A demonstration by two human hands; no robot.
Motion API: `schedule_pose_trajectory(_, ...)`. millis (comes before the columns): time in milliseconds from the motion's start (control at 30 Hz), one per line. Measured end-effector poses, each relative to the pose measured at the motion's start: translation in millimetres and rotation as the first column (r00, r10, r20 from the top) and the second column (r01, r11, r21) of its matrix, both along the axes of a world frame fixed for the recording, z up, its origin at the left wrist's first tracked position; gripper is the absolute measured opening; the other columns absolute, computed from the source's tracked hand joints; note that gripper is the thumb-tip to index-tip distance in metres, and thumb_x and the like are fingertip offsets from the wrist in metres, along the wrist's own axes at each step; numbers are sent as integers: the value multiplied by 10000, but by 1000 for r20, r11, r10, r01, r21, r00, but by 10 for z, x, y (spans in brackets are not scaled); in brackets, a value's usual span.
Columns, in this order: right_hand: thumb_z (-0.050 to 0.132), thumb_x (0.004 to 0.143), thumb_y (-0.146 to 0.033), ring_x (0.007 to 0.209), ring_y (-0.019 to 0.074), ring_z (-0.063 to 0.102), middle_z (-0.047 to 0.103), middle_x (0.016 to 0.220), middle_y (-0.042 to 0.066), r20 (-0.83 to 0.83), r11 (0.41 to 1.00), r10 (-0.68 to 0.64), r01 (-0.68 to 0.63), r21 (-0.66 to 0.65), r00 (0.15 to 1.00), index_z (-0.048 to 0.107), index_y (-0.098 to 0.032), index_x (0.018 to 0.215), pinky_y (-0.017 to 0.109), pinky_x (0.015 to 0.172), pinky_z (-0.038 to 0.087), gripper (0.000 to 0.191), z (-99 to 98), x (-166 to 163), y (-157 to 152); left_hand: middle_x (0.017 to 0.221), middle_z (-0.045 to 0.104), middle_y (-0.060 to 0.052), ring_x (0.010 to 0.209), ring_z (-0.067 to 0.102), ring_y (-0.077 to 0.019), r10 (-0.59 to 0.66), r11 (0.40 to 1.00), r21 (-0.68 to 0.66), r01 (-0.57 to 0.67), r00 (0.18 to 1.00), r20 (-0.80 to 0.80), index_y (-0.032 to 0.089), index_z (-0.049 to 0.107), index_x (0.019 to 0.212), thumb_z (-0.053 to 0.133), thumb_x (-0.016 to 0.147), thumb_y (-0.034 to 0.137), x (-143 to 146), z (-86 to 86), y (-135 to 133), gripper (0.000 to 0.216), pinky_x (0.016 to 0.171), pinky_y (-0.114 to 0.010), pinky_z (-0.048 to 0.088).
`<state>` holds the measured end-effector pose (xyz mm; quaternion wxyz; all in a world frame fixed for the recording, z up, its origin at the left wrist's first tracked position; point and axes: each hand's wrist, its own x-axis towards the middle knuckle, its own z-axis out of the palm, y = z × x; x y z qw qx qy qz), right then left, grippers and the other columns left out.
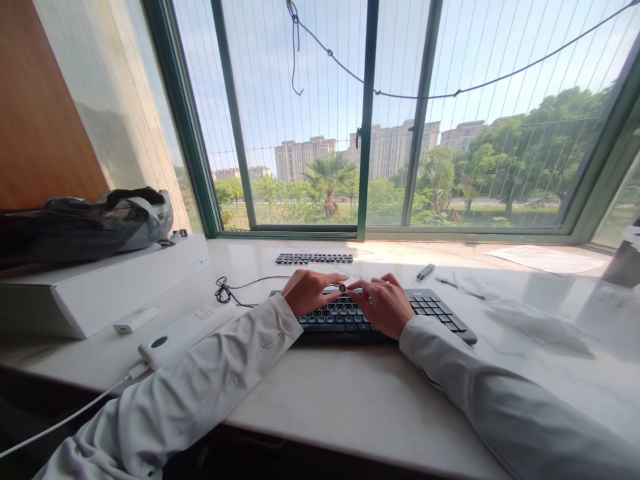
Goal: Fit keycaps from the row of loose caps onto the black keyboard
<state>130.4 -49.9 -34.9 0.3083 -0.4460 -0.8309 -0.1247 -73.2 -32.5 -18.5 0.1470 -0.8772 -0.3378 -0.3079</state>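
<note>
Both hands rest over a black keyboard [435,310] that lies on the pale stone desk [350,400] in front of the window [367,113]. Its long axis runs left to right across the person, with the right end angled slightly nearer to them.

The left hand [310,291] and the right hand [383,303] are curled, knuckles up and fingers bent down. Their fingertips meet at the keyboard's far edge, about the middle of its length, and a small dark piece [343,288] sits just between them. It is touched from both sides, so neither hand is clearly nearer. It is too small to identify, and I cannot tell which hand actually pinches it or whether both do.

Just beyond the hands, toward the window, a separate strip of dark keys [314,258] lies parallel to the keyboard. A black cable [225,290] coils to the left of the left hand, and a short pen-like thing [425,271] lies to the right, well apart from the right hand.
</note>
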Motion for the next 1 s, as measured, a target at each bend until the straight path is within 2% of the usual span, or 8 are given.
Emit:
schedule_pose_trajectory(233,399,931,-434,633,129,555,653,664,7,8,1000,-12,12,2,1000,684,-253,916,306,776,289,338,-13,2,13,982,715,64,872,680,-145,10,1000,22,-9,999,-33,314,548,1223,580,829,351,14,5,-36,397,680,-195,477)
schedule_pose_trajectory(400,385,935,-431,642,131,566,656,677,15,10,1000,1,-1,-3,1000,680,-249,935,304,780,295,346,-26,1,8,997,712,63,892,676,-140,-20,999,37,21,1000,-11,313,562,1195,572,839,361,18,2,-45,359,689,-191,473)
schedule_pose_trajectory(700,363,948,-407,654,132,581,671,707,12,43,1000,-11,10,8,999,650,-233,1007,297,778,298,341,-16,-4,-3,974,716,71,813,685,-115,-75,995,67,73,996,37,311,576,1171,562,851,414,-10,7,-30,337,685,-182,478)
schedule_pose_trajectory(1000,359,955,-395,667,129,583,682,745,20,64,1000,-23,23,1,998,648,-239,1028,290,781,292,337,-19,-6,-5,959,719,77,795,685,-115,-62,993,102,60,998,15,321,583,1164,553,849,453,-20,7,-18,343,688,-187,473)
